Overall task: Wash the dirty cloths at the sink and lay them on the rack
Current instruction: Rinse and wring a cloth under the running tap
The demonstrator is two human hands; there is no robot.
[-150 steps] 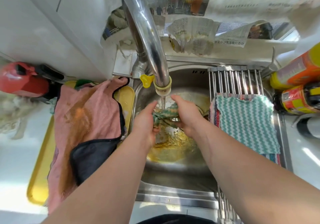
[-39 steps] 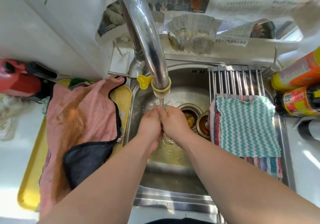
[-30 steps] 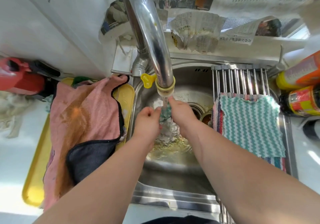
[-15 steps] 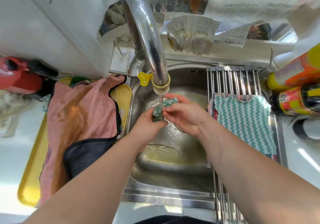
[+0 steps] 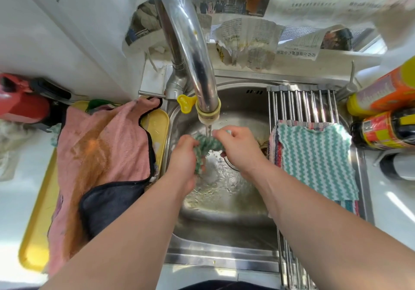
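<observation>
A green-and-white zigzag cloth (image 5: 205, 146), wet and bunched, hangs under the running tap (image 5: 207, 112) over the steel sink (image 5: 224, 226). My left hand (image 5: 183, 155) grips its left end and my right hand (image 5: 239, 146) grips its right end. On the roll-up rack (image 5: 303, 101) across the sink's right side lies another green zigzag cloth (image 5: 314, 159) on top of a striped cloth (image 5: 275, 146). A pink cloth with an orange stain (image 5: 101, 152) lies on a yellow tray (image 5: 36, 240) to the left.
A dark cloth (image 5: 107, 204) overlaps the pink one. A red bottle (image 5: 22, 101) lies at far left. Orange and yellow bottles (image 5: 386, 94) and a dark bottle (image 5: 386, 130) crowd the right counter. Newspaper (image 5: 247, 40) lines the back wall.
Both hands have kept working the bunched cloth under the stream. The hands have drawn slightly apart, so more of the cloth shows between them.
</observation>
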